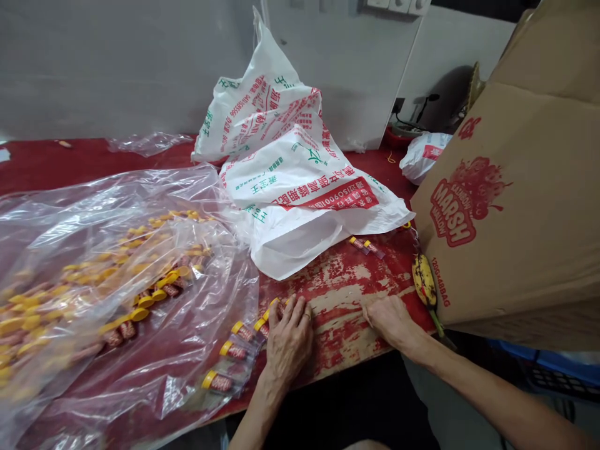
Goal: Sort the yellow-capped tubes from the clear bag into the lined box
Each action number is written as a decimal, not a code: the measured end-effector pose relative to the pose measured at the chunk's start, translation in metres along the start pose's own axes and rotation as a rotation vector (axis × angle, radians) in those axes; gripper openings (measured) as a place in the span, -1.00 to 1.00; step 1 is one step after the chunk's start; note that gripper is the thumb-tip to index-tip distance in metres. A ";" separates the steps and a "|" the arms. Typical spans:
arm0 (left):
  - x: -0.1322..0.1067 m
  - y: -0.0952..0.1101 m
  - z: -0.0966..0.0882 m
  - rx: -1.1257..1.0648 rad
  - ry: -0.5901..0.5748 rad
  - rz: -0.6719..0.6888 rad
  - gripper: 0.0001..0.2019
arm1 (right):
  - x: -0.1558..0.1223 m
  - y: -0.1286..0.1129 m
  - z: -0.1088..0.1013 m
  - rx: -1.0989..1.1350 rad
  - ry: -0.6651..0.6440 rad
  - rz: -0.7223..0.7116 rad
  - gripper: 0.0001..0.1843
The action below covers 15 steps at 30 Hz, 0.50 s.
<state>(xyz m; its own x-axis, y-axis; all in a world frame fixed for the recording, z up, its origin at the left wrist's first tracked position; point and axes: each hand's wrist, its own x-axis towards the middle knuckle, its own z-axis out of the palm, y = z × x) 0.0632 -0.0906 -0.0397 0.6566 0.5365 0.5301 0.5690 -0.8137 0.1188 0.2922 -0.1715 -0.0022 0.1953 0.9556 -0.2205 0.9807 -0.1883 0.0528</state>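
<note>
On the tabletop (342,319) — left hand (288,340) touching five yellow-capped packets (233,350), right hand (391,322) flat

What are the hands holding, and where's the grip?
Nothing clearly: the left hand lies on yellow-capped packets, and the right hand rests on the red table.

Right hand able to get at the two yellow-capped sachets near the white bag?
Probably yes: the right hand rests on the red table top, with only bare board between it and the two sachets. The white plastic bag lies behind them.
</note>
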 end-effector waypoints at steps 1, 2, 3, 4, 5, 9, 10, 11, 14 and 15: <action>0.001 -0.001 0.001 -0.007 0.001 0.000 -0.71 | 0.000 0.001 -0.001 -0.003 -0.001 0.001 -0.76; 0.002 -0.001 0.002 -0.016 0.008 -0.004 -0.71 | -0.001 0.002 -0.003 -0.007 -0.002 -0.001 -0.77; 0.003 -0.001 0.002 -0.028 0.023 -0.010 -0.70 | -0.002 0.004 -0.005 -0.014 -0.005 -0.010 -0.76; 0.003 0.000 0.001 -0.039 0.048 -0.016 -0.71 | -0.004 0.005 -0.006 -0.018 -0.007 -0.015 -0.74; 0.003 0.002 0.000 -0.050 0.082 -0.020 -0.72 | -0.006 0.005 -0.006 -0.010 0.003 -0.017 -0.72; -0.003 0.014 -0.025 -0.071 0.212 0.018 -0.77 | 0.001 -0.011 0.007 0.257 0.200 0.006 -0.66; -0.006 0.016 -0.033 -0.070 0.225 0.025 -0.76 | 0.007 -0.021 0.013 0.340 0.267 0.010 -0.65; -0.011 0.017 -0.042 -0.066 0.234 0.025 -0.75 | 0.013 -0.032 0.018 0.394 0.327 0.008 -0.65; -0.030 0.014 -0.064 -0.009 0.253 -0.053 -0.69 | 0.029 -0.069 0.027 0.420 0.480 -0.038 -0.63; -0.038 0.010 -0.067 0.020 0.246 -0.096 -0.67 | 0.033 -0.079 0.027 0.423 0.506 -0.089 -0.64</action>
<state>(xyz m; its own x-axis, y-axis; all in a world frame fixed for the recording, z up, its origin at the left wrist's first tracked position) 0.0108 -0.1340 -0.0018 0.4608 0.5383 0.7057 0.6339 -0.7561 0.1628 0.2214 -0.1310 -0.0395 0.1864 0.9407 0.2835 0.9318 -0.0778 -0.3544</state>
